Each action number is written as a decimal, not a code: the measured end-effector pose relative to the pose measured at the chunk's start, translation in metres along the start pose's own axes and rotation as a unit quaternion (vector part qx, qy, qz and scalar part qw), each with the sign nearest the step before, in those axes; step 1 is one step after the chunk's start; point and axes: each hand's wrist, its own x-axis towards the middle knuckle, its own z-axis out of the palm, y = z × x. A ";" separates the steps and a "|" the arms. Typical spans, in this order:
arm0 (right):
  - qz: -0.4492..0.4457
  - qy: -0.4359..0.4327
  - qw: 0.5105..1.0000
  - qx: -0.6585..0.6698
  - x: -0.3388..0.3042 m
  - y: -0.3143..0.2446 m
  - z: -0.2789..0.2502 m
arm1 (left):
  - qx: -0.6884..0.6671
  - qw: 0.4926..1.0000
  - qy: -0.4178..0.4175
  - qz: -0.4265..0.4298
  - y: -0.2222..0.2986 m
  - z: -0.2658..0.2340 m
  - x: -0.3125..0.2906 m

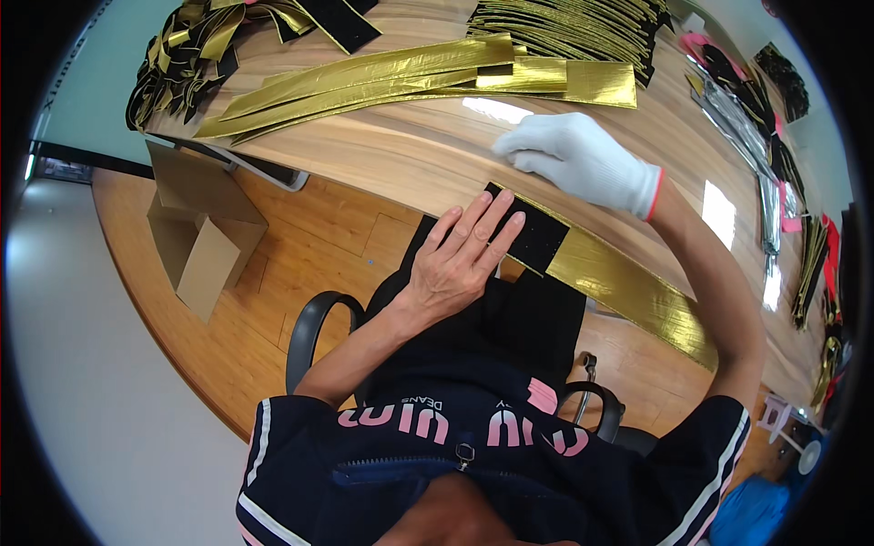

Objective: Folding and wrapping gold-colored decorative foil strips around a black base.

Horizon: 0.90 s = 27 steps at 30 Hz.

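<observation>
The left grip [458, 260] lies flat, unclenched, on a gold-and-black strip [628, 284] that overhangs the counter [391, 146] and might slip off if pressure eases; I can't tell if the right grip [583, 166] holds anything.

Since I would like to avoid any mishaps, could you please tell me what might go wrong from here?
The gold-and-black strip lies along the near edge of the table, so it might slide toward the lap if the left hand, resting flat on its black end, lifts.

The overlapping gold strips lie beyond the gloved right hand; a careless sweep could perhaps knock them out of line.
</observation>
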 end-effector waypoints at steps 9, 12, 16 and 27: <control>0.161 0.071 0.983 -0.050 -0.083 -0.060 0.003 | -0.009 1.000 0.000 -0.017 0.002 -0.007 0.002; 0.185 0.097 0.977 -0.048 -0.091 -0.065 0.013 | 0.014 0.999 -0.047 -0.019 0.004 -0.011 0.004; 0.202 0.114 0.972 -0.042 -0.095 -0.066 0.016 | 0.037 0.997 -0.068 -0.011 0.006 -0.014 0.007; 0.173 0.115 0.975 -0.081 -0.099 -0.068 0.018 | 0.043 0.997 -0.051 -0.039 0.014 -0.013 0.012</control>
